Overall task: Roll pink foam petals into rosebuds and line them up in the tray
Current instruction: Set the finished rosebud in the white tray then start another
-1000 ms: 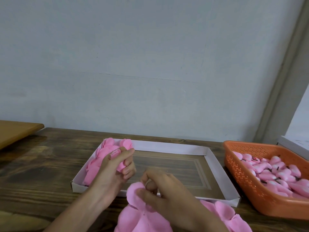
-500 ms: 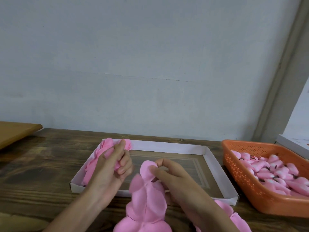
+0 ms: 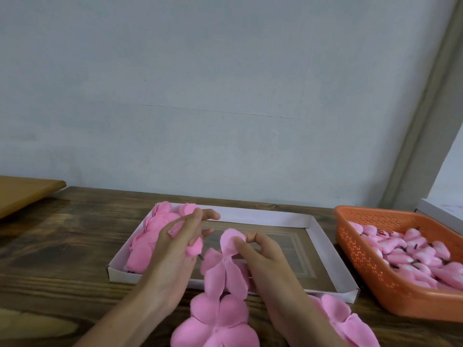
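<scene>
A shallow white tray (image 3: 265, 217) lies on the wooden table, with several pink foam rosebuds (image 3: 147, 234) lined up along its left side. My left hand (image 3: 179, 244) hovers over the tray's left part and holds a small pink rosebud (image 3: 194, 250) in its curled lower fingers, while its index finger and thumb stretch out. My right hand (image 3: 260, 254) pinches the top petal of a pink foam petal piece (image 3: 224, 269) and lifts it above the tray's front edge. More flat petal pieces (image 3: 215, 326) lie stacked under it.
An orange perforated basket (image 3: 363, 266) full of pink buds with dark stems stands at the right. More pink petals (image 3: 343, 319) lie by my right wrist. A tan board (image 3: 22, 194) sits at the far left. A grey wall rises behind the table.
My right hand has lifted a petal piece off the stack up to the tray's front edge. My left hand has stayed over the tray with its rosebud, index finger now stretched out.
</scene>
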Action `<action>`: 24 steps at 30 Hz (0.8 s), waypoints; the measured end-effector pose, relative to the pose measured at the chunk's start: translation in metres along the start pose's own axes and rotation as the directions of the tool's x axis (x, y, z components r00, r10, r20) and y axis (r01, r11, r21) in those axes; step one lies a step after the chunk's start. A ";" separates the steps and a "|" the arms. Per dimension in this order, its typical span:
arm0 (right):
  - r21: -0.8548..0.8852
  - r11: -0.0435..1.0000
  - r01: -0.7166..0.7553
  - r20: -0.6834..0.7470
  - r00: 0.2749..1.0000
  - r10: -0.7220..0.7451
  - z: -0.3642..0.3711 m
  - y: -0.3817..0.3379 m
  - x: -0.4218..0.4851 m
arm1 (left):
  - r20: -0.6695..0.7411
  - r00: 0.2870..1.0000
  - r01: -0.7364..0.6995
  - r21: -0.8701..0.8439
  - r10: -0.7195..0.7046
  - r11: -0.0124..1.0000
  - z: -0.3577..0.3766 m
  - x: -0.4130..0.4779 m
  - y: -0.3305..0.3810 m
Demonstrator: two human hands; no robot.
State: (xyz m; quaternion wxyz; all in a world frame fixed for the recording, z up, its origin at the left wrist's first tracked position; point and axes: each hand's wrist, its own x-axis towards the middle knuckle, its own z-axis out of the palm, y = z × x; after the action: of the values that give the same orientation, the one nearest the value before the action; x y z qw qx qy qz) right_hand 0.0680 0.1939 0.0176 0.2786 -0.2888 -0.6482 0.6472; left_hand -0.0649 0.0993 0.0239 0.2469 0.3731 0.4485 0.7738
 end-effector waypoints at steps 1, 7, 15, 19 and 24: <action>0.002 1.000 0.007 -0.007 1.000 -0.007 0.002 0.001 0.000 | -0.009 1.000 0.018 0.018 -0.017 1.000 0.002 -0.002 0.001; 0.009 0.998 0.069 -0.032 0.997 -0.069 0.012 0.008 -0.001 | 0.021 0.996 0.092 -0.037 -0.091 0.995 0.008 -0.007 0.003; 0.114 0.988 0.100 0.007 0.995 -0.101 0.021 0.013 0.000 | 0.040 0.991 0.130 -0.046 -0.128 0.990 0.011 -0.009 0.004; 0.076 0.987 0.141 -0.001 0.990 -0.142 0.021 0.013 -0.001 | 0.044 0.988 0.151 -0.050 -0.148 0.987 0.010 -0.010 0.004; 0.067 0.985 0.159 0.000 0.987 -0.159 0.019 0.014 -0.001 | 0.042 0.989 0.147 -0.036 -0.145 0.989 0.010 -0.009 -0.002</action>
State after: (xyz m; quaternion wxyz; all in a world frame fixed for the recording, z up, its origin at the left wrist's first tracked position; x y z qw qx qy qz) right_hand 0.0549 0.1805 0.0035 0.3371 -0.2248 -0.6479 0.6451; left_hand -0.0512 0.0987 0.0217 0.3187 0.3493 0.4546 0.7548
